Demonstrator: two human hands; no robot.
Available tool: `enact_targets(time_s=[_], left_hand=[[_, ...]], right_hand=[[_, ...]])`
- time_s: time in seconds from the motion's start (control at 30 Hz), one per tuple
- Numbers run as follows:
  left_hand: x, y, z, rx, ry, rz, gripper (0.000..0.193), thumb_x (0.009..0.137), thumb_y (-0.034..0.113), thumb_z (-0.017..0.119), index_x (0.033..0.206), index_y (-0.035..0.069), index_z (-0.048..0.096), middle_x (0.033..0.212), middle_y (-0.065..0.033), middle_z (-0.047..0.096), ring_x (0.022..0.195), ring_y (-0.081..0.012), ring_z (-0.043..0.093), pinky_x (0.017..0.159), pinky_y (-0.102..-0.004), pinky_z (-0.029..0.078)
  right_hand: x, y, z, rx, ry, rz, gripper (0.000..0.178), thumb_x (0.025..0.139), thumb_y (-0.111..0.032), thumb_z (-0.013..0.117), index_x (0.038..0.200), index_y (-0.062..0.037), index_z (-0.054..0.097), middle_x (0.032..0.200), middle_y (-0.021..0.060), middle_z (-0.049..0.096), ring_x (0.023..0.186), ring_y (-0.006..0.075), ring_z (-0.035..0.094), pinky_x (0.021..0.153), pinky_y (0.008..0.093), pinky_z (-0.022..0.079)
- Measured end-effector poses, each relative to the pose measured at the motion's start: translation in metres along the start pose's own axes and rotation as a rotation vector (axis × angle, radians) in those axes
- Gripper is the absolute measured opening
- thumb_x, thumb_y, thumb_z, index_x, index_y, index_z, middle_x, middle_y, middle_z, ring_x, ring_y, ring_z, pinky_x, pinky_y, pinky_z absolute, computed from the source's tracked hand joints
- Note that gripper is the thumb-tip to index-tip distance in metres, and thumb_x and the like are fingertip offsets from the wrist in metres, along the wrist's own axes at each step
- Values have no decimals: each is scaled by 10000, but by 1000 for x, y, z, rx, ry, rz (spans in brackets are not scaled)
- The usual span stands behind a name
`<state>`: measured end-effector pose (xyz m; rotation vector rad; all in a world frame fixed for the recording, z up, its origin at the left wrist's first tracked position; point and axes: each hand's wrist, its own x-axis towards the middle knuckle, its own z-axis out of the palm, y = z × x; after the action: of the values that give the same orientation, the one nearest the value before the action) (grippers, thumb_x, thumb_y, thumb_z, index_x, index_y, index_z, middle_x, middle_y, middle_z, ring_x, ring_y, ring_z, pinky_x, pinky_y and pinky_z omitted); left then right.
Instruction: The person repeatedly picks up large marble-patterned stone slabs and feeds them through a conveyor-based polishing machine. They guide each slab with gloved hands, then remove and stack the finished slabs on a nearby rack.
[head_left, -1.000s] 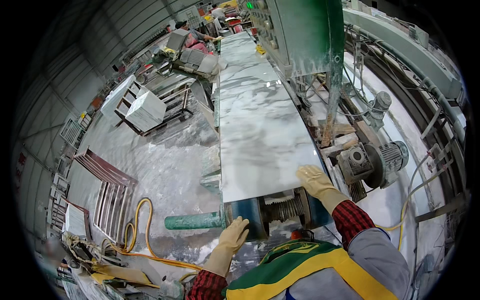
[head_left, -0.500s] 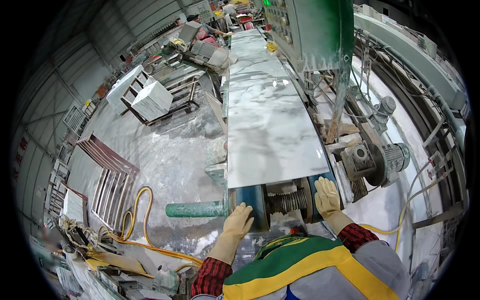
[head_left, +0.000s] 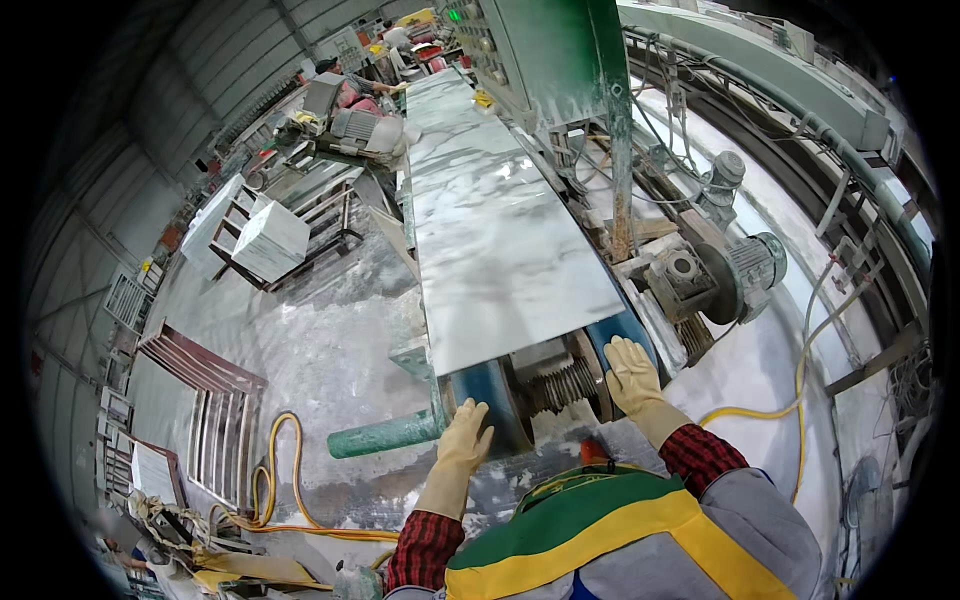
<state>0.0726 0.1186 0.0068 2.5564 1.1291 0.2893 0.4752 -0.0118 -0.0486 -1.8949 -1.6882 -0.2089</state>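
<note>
A long, glossy white marble slab (head_left: 505, 255) with grey veins lies flat on a conveyor. Its near edge stops just short of my hands, above two blue belts wrapped round the end roller. My left hand (head_left: 465, 434), in a cream rubber glove, rests by the left belt (head_left: 490, 405) with fingers stretched and thumb apart. On or just over the right belt (head_left: 622, 335) lies my right hand (head_left: 631, 374), gloved alike, fingers extended. Neither hand holds anything, and both are apart from the slab. Between the belts a ribbed roller shaft (head_left: 556, 388) shows.
A green pipe (head_left: 382, 437) juts left from the conveyor. Right of it sit a motor (head_left: 757, 262) and gearbox (head_left: 682, 277). A green control cabinet (head_left: 560, 60) stands beyond. Yellow hoses (head_left: 275, 500) and metal racks (head_left: 220, 420) occupy the left floor. Another person (head_left: 360, 90) is far off.
The view has turned, so slab and machinery appear tilted and farther left. My left thumb stands farther from its fingers. Both hands stay near the belts.
</note>
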Motion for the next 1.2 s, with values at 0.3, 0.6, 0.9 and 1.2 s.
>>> enact_targets(time_s=[0.3, 0.6, 0.9, 1.2], left_hand=[[-5, 35, -30, -566, -142, -373, 517, 1153, 358, 582, 1563, 45, 613, 1476, -224, 715, 1377, -369, 680, 1132, -422, 544], [46, 84, 0, -1474, -153, -789, 683, 1184, 459, 536, 1675, -4, 433, 1539, -235, 651, 1202, -257, 732, 1093, -408, 604], [154, 74, 67, -2025, 133, -905, 527, 1192, 409, 507, 1558, 29, 494, 1345, -142, 682, 1086, -277, 710, 815, -344, 593], [192, 54, 108, -1858, 513, -1152, 387, 1186, 426, 534, 1235, 57, 640, 998, -119, 708, 810, -275, 706, 709, -383, 624]], right_hand=[[-34, -25, -24, 4, -33, 52, 555, 990, -210, 684, 1492, 13, 599, 1520, 285, 619, 1406, 473, 584, 1235, 550, 431], [47, -60, 22, 1496, -451, 1000, 461, 1144, -349, 651, 1455, -9, 664, 1107, 194, 833, 810, 224, 788, 701, 323, 647], [142, -83, 77, 1698, -279, 1671, 325, 1125, -353, 696, 1110, -30, 723, 919, 137, 800, 606, 187, 676, 459, 249, 536], [165, -80, 87, 1447, -206, 1731, 396, 1134, -383, 686, 1162, 10, 648, 809, 150, 738, 556, 197, 653, 426, 291, 451]])
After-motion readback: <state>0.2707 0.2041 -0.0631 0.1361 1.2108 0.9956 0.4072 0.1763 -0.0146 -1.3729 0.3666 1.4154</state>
